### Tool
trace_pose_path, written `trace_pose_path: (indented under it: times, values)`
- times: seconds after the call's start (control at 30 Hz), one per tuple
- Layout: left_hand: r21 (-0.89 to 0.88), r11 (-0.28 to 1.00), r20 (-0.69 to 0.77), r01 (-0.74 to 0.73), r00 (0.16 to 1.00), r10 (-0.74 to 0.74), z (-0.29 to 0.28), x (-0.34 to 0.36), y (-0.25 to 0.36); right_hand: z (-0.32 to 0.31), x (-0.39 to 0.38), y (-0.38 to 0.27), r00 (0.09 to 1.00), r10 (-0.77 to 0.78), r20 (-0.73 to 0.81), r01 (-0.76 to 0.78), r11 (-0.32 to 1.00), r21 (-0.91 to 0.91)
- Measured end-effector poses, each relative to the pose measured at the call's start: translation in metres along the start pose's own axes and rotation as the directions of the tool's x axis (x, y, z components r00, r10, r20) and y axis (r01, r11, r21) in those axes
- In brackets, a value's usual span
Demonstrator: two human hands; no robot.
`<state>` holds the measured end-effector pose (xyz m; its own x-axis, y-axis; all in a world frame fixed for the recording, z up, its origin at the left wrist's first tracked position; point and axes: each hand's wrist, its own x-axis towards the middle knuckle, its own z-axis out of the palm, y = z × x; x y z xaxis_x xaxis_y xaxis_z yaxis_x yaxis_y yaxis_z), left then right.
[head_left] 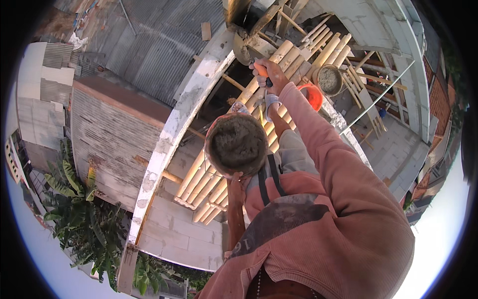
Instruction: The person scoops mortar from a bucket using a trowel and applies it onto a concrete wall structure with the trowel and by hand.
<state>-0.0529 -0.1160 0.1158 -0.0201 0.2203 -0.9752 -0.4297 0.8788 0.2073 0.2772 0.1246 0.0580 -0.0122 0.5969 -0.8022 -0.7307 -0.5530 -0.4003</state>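
At the left, the wall (175, 115) runs beside the bamboo platform (201, 180); its side is pale, with grey patches here and there, so coating there looks begun but uneven. Over the middle of the platform, raised clear of the poles, is the bucket (220, 120), heaped with wet grey mortar (236, 143); most of that load seems still to be used. The left hand (239, 180) grips the bucket at its near side, partly hidden beneath. Beyond the platform's far left corner stands the post (238, 12), with the trowel (242, 51) just below it; whether the blade touches anything, or carries mortar, I cannot tell. The right hand (269, 74) is closed around the trowel's orange handle. Near the platform's right edge are a red pail (312, 96) and, beside it, a tub (340, 85) also holding mortar, so spreading is likely well short of finished.
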Motion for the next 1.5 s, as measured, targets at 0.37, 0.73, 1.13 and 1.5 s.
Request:
trace_pose_path:
  times: [0.37,0.73,1.13,1.5]
  values:
    - [0.04,0.998,0.0,0.038,0.999,-0.038,0.005,0.004,0.001,0.022,-0.019,-0.008,0.989,-0.147,0.02,0.147,0.988,-0.048]
    - [0.34,0.94,0.015,-0.027,1.0,0.023,0.045,-0.013,0.011,-0.05,-0.149,-0.014,0.939,0.01,0.343,0.292,-0.549,-0.783]
    - [0.431,0.901,0.08,-0.046,0.997,0.012,0.061,-0.011,0.018,-0.061,-0.063,0.035,0.733,0.345,0.586,0.679,-0.43,-0.596]
    - [0.345,0.937,0.069,-0.054,0.997,0.032,0.06,-0.014,0.01,-0.058,-0.095,0.06,0.687,0.534,0.493,0.64,-0.124,-0.758]
